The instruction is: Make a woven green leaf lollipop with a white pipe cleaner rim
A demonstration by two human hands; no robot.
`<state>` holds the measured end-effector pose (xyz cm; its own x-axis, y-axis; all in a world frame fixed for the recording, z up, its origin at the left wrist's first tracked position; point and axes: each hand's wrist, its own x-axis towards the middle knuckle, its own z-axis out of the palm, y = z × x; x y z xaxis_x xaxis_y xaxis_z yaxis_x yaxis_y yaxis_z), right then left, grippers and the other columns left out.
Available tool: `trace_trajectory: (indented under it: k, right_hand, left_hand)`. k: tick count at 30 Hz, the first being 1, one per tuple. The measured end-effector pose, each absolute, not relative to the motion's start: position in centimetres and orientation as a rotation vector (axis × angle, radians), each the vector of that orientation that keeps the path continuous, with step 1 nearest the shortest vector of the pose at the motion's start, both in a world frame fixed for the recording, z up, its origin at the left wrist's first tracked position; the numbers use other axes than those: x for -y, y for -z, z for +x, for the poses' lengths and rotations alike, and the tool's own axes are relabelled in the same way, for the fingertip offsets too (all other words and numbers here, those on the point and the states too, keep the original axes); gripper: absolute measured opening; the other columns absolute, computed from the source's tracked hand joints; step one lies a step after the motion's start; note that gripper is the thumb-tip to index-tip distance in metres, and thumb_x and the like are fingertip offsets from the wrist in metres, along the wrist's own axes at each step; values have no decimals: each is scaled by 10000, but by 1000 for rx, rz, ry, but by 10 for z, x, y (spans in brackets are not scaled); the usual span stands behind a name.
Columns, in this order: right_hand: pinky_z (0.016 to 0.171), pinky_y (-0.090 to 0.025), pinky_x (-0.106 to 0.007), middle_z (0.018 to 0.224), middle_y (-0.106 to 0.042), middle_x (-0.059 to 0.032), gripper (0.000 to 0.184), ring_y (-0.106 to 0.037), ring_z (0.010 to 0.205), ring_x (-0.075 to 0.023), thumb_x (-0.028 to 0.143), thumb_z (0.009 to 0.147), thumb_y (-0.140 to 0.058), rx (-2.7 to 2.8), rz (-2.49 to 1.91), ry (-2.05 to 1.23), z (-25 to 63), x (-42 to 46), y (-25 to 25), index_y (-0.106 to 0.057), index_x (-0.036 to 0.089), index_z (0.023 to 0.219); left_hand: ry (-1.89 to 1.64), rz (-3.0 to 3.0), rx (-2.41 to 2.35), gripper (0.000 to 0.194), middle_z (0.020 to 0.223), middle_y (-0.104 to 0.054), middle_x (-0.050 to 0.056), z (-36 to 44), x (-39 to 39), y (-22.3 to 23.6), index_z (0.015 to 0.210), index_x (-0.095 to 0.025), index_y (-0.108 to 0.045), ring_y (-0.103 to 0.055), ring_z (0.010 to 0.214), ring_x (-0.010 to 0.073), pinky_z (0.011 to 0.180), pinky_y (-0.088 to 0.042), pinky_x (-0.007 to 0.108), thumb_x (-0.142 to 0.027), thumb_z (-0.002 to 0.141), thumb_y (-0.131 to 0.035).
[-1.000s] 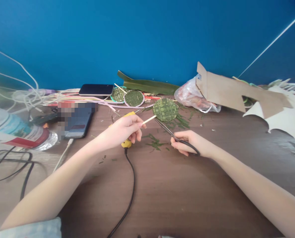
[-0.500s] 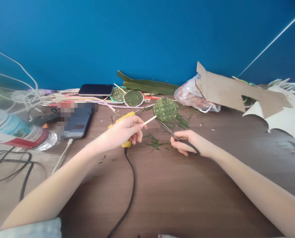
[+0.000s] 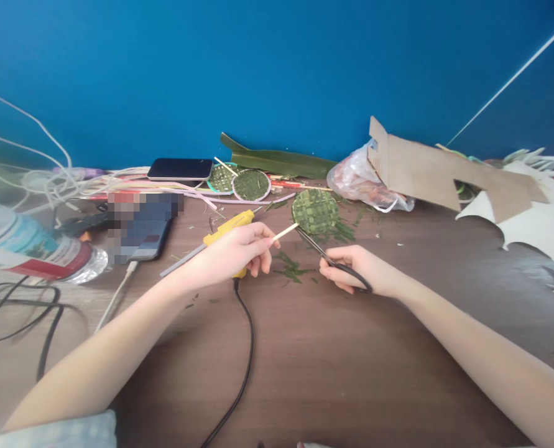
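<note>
Blue wall (image 3: 277, 74) rises behind our brown table (image 3: 314, 373), and we place everything by the yellow glue gun (image 3: 230, 228). To the gun's right, at the far end of a pale stick (image 3: 285, 232), is the woven disc (image 3: 314, 211); we cannot tell whether its lower edge touches the table. Our left hand (image 3: 232, 252) is over the gun's middle, hiding part of it, thumb and forefinger pinched on the stick, the other fingers loosely curled. Gripping the stick well away from the disc probably leaves the disc's edge free for the scissors (image 3: 311, 241). Those are in our right hand (image 3: 358, 267), well to the gun's right, fingers clamped around them, blades pointing back toward the disc's lower edge; whether they touch it we cannot tell. Our left forearm (image 3: 132, 336) slants up to the gun from its near left, our right forearm (image 3: 467, 339) from its near right, so the hands face each other. Green scraps (image 3: 291, 269) lie right of the gun, between the hands, likely trimmings. Behind the gun are two rimmed discs (image 3: 251, 186), perhaps set back to leave working room, a long leaf (image 3: 283, 163) beyond them. Left of the gun lies a phone (image 3: 148, 230), its cable (image 3: 118, 295) plugged in, probably charging.
</note>
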<state>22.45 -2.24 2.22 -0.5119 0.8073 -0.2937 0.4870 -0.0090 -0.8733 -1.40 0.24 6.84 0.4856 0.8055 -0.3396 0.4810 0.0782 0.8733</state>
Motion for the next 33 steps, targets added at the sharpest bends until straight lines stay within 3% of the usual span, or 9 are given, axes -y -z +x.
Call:
trace_trajectory:
  k: [9,16,22,33]
  right_hand:
    - [496,-317,-213,447,-394,74,273,-364,454,-70,369,854,-494,1988,-1375,-1490,225,24,-23,-441,187,658]
    - [556,-365,-239,461,-428,65,239,-415,471,-86,377,849,-505,2002,-1349,-1560,227,21,-23,-475,182,714]
    - [550,-368,-235,475,-417,66,242,-400,471,-84,374,846,-511,2025,-1304,-1621,228,21,-25,-463,184,706]
    - [537,-377,-232,508,-419,64,250,-398,472,-83,398,834,-521,2014,-1329,-1599,228,22,-23,-466,187,712]
  left_hand:
    - [-348,1575,-1144,130,578,-590,-28,-15,-2,-68,811,-170,-471,-509,457,73,457,-389,181,-268,865,-405]
    - [-439,1636,-1193,159,598,-573,-26,-23,-7,-71,849,-160,-520,-511,517,90,543,-424,215,-281,862,-417]
    - [-534,1798,-1324,152,541,-491,-43,-35,-14,-80,787,-154,-550,-474,504,82,518,-381,196,-217,844,-424]
    - [-477,1844,-1355,172,564,-509,-34,-36,-16,-83,759,-150,-554,-497,517,85,513,-371,186,-243,838,-433]
